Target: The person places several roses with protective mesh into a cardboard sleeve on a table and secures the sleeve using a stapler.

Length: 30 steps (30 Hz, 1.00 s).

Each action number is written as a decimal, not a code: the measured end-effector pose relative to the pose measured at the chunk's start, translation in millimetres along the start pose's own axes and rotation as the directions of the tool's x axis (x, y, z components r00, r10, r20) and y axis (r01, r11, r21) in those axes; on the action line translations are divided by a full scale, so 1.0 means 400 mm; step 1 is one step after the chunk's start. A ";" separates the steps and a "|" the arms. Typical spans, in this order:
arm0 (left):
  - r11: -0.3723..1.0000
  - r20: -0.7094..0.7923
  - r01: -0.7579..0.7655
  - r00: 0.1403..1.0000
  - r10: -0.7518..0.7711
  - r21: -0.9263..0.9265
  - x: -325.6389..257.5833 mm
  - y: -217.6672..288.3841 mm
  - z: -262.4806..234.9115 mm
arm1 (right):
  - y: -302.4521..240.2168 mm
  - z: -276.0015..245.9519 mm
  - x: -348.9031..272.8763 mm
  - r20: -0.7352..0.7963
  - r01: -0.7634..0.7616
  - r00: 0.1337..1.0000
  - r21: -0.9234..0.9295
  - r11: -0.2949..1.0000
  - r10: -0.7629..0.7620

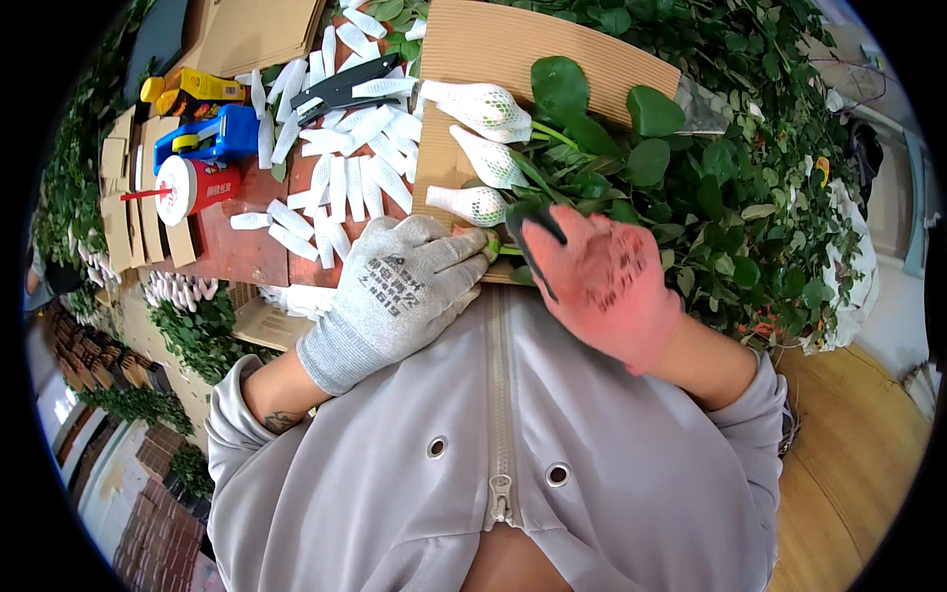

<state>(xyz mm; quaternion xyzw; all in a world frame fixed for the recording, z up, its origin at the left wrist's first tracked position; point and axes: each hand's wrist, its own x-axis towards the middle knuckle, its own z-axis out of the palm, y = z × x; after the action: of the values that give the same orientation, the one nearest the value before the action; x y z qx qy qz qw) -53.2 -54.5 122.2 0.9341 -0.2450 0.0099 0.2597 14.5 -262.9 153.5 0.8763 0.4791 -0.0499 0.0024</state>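
My left hand [406, 281], in a grey knit glove, lies closed over a rose [491, 245] at the near edge of the cardboard. Only a bit of green shows at its fingertips; the bloom is hidden. From there a short green stem [510, 251] runs toward my right hand [597, 281], which wears a red glove with black-coated fingers. Its fingers are curled closed around that stem, though the grip is partly hidden. Just beyond lie several rose heads in white mesh sleeves [488, 163], side by side on corrugated cardboard [528, 41], their leafy stems pointing right.
Loose white mesh sleeves [340, 183] cover the red tabletop [258, 271] at left, with a black tool [345, 91] among them. Left of these are a red lidded cup [209, 185], a blue tape dispenser [222, 135] and a yellow bottle [192, 89]. Leafy stems [740, 187] pile at right.
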 end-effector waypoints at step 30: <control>0.972 -0.099 0.185 0.980 -0.172 0.143 0.011 -0.117 -0.125 | 0.027 0.124 0.017 -0.099 -0.123 0.984 0.234 0.965 0.149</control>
<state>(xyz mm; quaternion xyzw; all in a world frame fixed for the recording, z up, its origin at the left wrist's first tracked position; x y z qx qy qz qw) -22.1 3.0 143.7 0.9681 -0.1470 0.0452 0.1979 23.0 -265.5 103.3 0.9031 0.4083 -0.0532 -0.1218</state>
